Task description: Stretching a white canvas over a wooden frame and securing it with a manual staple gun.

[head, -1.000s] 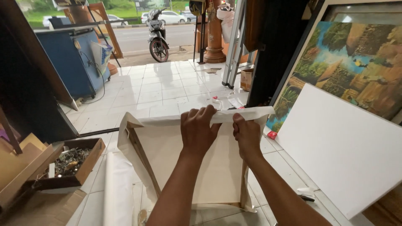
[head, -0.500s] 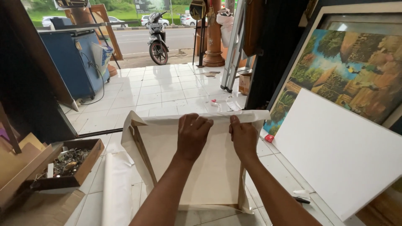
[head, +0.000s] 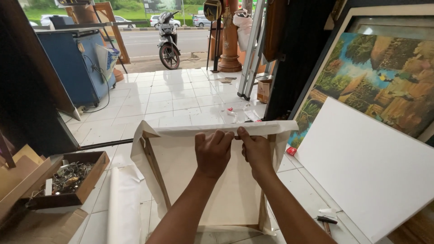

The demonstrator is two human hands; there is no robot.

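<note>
I pinch the loose cream canvas cloth (head: 203,180) over the far bar of its bare wooden stretcher frame (head: 156,167), left hand (head: 212,153) and right hand (head: 257,151) closed side by side, holding the fold taut above the white tiled floor (head: 181,104).

- A small brown cardboard box (head: 263,90) stands on the tiled floor beside the foot of the metal ladder, right of centre.
- A dark rectangular sign (head: 153,6) stands at the roadside, top centre, by the grass.
- An open, shallow brown cardboard box (head: 68,180) lies at lower left, filled with small metal pieces.
- A small red packet (head: 291,151) lies on the floor just beside the white canvas panel.
</note>
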